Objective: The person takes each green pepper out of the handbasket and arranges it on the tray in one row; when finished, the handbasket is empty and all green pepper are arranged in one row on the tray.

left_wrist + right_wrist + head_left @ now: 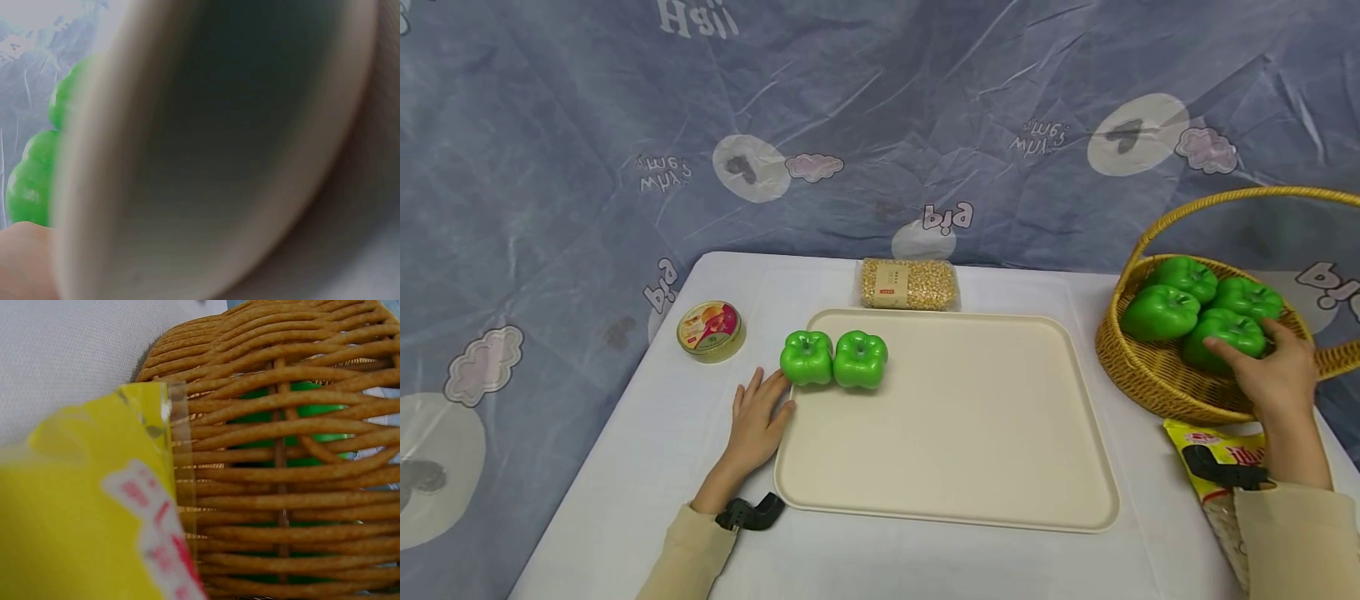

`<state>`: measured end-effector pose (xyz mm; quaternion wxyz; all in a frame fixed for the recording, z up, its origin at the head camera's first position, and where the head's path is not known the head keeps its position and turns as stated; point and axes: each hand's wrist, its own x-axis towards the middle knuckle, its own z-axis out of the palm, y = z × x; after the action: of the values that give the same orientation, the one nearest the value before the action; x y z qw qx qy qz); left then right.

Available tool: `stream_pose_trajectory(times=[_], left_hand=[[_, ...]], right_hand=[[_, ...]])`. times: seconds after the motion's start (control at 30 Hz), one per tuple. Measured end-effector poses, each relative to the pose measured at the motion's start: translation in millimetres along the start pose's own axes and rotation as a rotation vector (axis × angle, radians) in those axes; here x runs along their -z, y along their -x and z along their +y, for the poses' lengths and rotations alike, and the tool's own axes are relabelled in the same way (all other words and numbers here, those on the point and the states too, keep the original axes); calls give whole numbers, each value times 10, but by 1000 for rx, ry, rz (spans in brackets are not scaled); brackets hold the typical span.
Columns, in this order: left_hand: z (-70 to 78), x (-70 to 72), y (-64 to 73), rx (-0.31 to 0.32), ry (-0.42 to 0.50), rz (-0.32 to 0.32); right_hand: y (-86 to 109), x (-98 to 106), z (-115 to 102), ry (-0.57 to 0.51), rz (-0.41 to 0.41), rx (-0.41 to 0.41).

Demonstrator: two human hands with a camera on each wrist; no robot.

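Observation:
My right hand (pixel 1281 371) reaches into the wicker basket (pixel 1131 379) and grips the front green bell pepper (pixel 1221 337), thumb on its near side and fingers on its right. Several green bell peppers are in this basket; in the right wrist view, green shows through the weave (pixel 206 434). My left hand (pixel 756 421) rests, fingers extended, at the tray's left edge. Its fingertips are by the left of two green bell peppers (pixel 807 358) standing side by side in the beige tray (pixel 955 433). The other is the right pepper (pixel 860 360). The left wrist view is mostly blocked by the blurred tray rim (pixel 94 169).
A round tin (pixel 711 331) stands at the table's left. Behind the tray lies a clear pack of yellow kernels (pixel 910 284). A yellow packet (pixel 1213 446) lies before the basket, partly under the right forearm. The basket's tall handle (pixel 1157 225) arches above it.

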<state>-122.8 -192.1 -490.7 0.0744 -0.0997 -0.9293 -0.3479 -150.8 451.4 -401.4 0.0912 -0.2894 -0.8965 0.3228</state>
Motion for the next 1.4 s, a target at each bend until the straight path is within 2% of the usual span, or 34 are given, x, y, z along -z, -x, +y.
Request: stream_pose_trajectory(times=[0.23, 0.53, 0.87, 1.07, 1.23, 1.4], left_hand=[[9, 5, 9, 14, 9, -7], [8, 17, -4, 21, 10, -22], [9, 10, -17, 18, 9, -25], [-7, -7, -20, -3, 5, 6], [-25, -12, -17, 1, -3, 6], [-18, -1, -23, 9, 0, -5]], right_hand=[[5, -10, -4, -4, -11, -31], [22, -27, -34, -13, 13, -49], [103, 20, -104, -3, 66, -76], [163, 57, -129, -25, 126, -76], [277, 106, -249, -75, 164, -91], [452, 188, -464, -114, 158, -106]])
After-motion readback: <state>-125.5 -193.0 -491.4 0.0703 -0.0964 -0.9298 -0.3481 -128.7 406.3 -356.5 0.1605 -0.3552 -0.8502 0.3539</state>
